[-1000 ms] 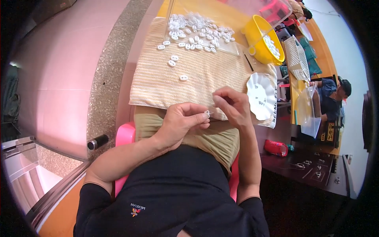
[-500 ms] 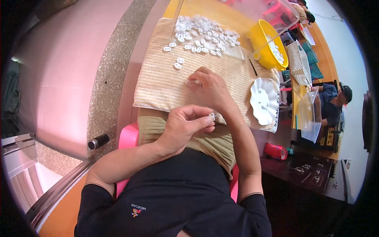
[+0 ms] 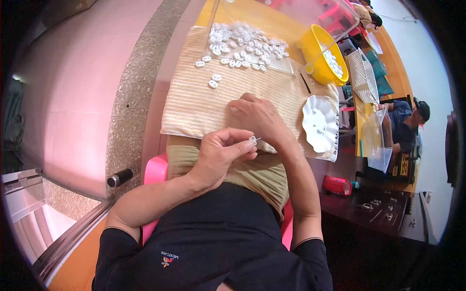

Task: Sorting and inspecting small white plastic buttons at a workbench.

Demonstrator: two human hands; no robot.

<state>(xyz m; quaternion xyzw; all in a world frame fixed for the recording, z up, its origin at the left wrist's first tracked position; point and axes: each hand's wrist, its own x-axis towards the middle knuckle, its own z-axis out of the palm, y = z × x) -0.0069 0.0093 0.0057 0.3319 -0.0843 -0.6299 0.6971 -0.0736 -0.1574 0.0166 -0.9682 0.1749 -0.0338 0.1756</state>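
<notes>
My left hand (image 3: 221, 154) is closed in a pinch between thumb and forefinger. It grips a small white plastic piece (image 3: 253, 140) with a thin pin-like end sticking out to the right. My right hand (image 3: 262, 119) lies low over the striped towel (image 3: 189, 109), its fingers curled down onto the cloth. Something small and whitish shows at those fingertips, too hidden to name. Farther off, two loose white oval pieces (image 3: 213, 84) with paired holes lie together on the towel, short of a large scattered heap of similar ovals (image 3: 247, 46).
A clear plastic tray (image 3: 291, 69) lies under part of the heap. To the right are a scalloped white plate (image 3: 310, 140) with small dark bits, a thin black stick (image 3: 305, 83) and a yellow basin (image 3: 313, 53) of white pieces. A co-worker (image 3: 403, 119) sits at the far right.
The whole view has shifted slightly. In my left fingers the white piece has turned, so its pin end shows more plainly. My right hand's fingers have settled lower against the towel.
</notes>
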